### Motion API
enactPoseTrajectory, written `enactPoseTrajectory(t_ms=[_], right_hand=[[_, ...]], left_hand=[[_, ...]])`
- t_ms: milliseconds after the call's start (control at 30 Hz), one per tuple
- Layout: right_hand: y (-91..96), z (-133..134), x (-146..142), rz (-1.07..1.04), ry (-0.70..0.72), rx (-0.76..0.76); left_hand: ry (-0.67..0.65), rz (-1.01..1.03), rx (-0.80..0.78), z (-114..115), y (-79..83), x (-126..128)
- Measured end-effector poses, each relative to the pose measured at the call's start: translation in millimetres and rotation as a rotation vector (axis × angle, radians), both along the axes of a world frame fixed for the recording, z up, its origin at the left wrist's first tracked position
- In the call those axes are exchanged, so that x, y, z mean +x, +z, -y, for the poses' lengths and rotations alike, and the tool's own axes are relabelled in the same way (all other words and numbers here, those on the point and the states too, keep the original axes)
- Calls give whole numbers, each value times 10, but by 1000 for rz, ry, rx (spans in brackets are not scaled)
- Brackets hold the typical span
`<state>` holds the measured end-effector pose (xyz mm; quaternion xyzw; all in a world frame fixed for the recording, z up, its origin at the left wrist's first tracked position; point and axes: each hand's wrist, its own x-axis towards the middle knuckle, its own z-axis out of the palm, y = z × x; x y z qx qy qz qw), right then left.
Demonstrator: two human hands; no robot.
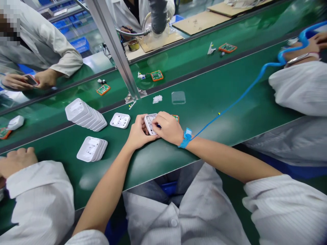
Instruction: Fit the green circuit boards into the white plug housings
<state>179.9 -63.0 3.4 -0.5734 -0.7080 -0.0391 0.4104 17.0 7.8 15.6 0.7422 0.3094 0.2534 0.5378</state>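
Observation:
My left hand (139, 132) grips a white plastic housing (150, 119) by its left side, its open inside facing up. Over the housing, my right hand (167, 127) has its fingers pinched together inside it; whatever they hold is hidden. A blue wrist strap (187, 137) circles my right wrist. Partly behind that hand lies an orange-edged circuit board (176, 117). Left of my hands rests a single white housing (120, 120), with a long leaning stack of housings (85, 114) and a shorter stack (92, 149) farther left.
Beyond my hands lie a pile of small white parts (157, 99), a clear plastic tray (178, 97) and a small white piece (132, 105). A metal post (114, 51) rises behind. Circuit boards (156, 75) sit on the green conveyor. Co-workers' arms (301, 81) are at both sides.

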Motion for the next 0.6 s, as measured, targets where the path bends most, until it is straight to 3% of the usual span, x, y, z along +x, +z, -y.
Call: enactPoseTrajectory(t_ms=[367, 600], right_hand=[[132, -118, 100, -157, 242, -154], [156, -170, 191, -8, 408, -183]], left_hand=[[-17, 33, 7, -17, -10, 3], [-21, 18, 67, -39, -24, 0]])
